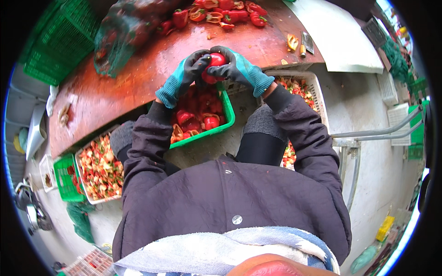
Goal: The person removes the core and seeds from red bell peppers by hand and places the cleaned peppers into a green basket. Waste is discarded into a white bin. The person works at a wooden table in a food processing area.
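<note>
A red bell pepper (217, 60) is held between my two hands, over the near edge of the red-brown table (152, 86). My left hand (197, 65), in a teal and black work glove, grips its left side. My right hand (231, 63), gloved the same way, closes on the right side. Whether the pepper is whole or split I cannot tell, since fingers cover part of it. Right below stands a green plastic crate (230, 114) with red pepper pieces (211, 121) in it. Cut and whole red peppers (224, 15) lie piled on the table beyond my hands.
A green mesh sack (115, 51) of peppers sits at the table's left. A cleaver (307, 43) lies at the right beside a pepper piece (292, 41). White crates of pepper scraps (102, 165) flank my legs. Green crates (64, 41) stand far left; a metal tube frame (376, 134) is at right.
</note>
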A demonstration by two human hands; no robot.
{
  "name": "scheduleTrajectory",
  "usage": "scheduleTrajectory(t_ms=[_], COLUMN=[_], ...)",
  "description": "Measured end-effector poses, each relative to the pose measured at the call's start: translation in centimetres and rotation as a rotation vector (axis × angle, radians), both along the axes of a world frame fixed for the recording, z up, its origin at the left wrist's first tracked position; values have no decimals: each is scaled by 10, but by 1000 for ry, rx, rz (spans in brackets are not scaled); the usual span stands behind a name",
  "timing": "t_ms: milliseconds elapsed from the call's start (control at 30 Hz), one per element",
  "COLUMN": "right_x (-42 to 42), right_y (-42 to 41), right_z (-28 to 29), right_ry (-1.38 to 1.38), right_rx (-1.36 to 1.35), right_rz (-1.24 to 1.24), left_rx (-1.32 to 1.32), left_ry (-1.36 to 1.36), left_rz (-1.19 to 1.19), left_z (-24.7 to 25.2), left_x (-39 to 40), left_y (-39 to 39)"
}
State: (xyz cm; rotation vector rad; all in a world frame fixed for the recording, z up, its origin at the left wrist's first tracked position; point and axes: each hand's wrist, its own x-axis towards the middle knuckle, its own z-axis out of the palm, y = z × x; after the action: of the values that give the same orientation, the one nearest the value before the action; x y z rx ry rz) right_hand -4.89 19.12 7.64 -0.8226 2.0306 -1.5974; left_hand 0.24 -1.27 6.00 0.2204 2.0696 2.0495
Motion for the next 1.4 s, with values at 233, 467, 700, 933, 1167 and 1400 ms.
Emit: scheduleTrajectory(t_ms=[233,467,700,933,1167,1400], right_x=[25,43,48,36,29,51], right_y=[-25,-29,-20,-15,-16,-47], right_z=[0,-17,-9,-6,-32,-42], right_ry=[401,174,-341,-379,13,178], right_rx=[252,138,-162,-307,-257,-290], right_rz=[80,277,389,373,72,87], left_rx=[34,2,900,1296,189,872], left_ry=[212,23,-353,-30,-188,-30], left_rz=[-90,-197,-216,-257,322,206], left_z=[-8,-9,-60,-115,-99,-76], left_x=[36,57,65,57,94,75], left_y=[-31,-55,-59,-37,-58,10])
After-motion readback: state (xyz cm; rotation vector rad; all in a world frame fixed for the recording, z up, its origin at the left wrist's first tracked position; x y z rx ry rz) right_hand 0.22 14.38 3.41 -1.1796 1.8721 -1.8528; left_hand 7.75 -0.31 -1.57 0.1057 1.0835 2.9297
